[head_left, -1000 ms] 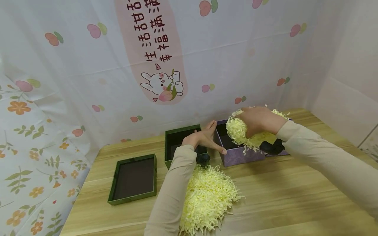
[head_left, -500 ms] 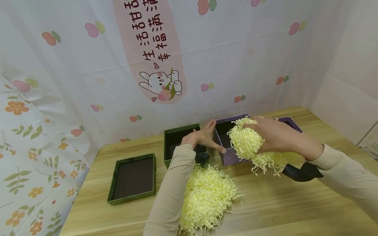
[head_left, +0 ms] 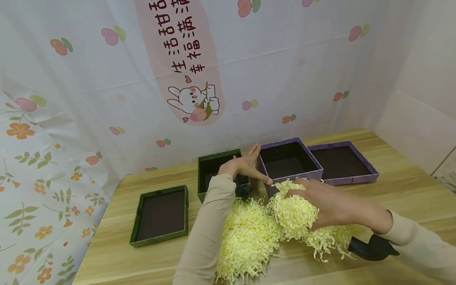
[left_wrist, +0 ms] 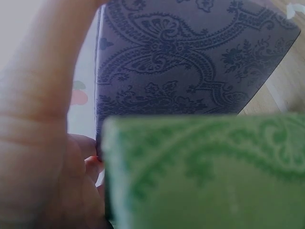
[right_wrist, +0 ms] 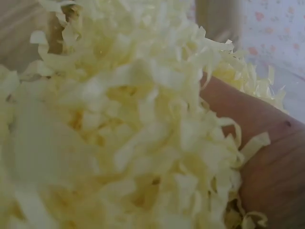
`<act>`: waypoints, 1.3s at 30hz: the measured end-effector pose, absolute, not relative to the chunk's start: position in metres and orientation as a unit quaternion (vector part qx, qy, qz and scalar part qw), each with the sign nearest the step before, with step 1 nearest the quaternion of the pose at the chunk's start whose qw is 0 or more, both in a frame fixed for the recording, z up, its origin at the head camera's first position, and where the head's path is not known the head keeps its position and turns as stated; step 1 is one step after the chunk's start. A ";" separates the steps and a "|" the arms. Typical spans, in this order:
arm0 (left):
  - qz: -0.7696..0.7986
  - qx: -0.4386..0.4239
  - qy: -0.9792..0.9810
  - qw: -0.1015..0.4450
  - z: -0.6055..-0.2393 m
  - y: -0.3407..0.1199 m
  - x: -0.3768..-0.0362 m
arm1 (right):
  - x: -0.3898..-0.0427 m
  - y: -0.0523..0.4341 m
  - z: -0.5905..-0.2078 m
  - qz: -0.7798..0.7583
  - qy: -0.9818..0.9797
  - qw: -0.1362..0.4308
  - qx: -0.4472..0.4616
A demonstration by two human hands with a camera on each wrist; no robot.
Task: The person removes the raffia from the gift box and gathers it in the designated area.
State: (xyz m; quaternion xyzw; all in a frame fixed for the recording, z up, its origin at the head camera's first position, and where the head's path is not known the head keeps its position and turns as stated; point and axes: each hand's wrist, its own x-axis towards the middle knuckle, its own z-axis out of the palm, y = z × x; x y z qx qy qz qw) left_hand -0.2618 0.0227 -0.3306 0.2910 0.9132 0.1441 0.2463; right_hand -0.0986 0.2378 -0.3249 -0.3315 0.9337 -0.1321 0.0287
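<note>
My left hand [head_left: 246, 166] spreads against the left side of an open purple box [head_left: 285, 150], thumb at its front corner and fingers at the back. In the left wrist view, the patterned purple wall [left_wrist: 162, 62] stands behind a green box edge [left_wrist: 205, 176]. My right hand [head_left: 331, 204] grips a large clump of pale yellow shredded paper [head_left: 293, 211] in front of the purple box. Loose strands trail below that hand. The clump's left edge meets a pile of the same shreds [head_left: 247, 241] on the table. The paper [right_wrist: 133, 124] fills most of the right wrist view.
A green box [head_left: 208, 169] stands open beneath and behind my left wrist. Its shallow green lid [head_left: 162, 215] lies at the left, and a purple lid [head_left: 342, 160] lies right of the purple box. A printed cloth [head_left: 278, 59] hangs behind the wooden table [head_left: 356, 213].
The right hand has come forward from over the purple lid and box, carrying the shredded paper down to the pile's right side. The purple lid is now uncovered. My left hand stays put.
</note>
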 end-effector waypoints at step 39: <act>0.183 0.313 0.903 0.231 -0.313 0.007 -0.259 | -0.087 0.298 -0.305 -0.238 0.932 -0.073 -0.265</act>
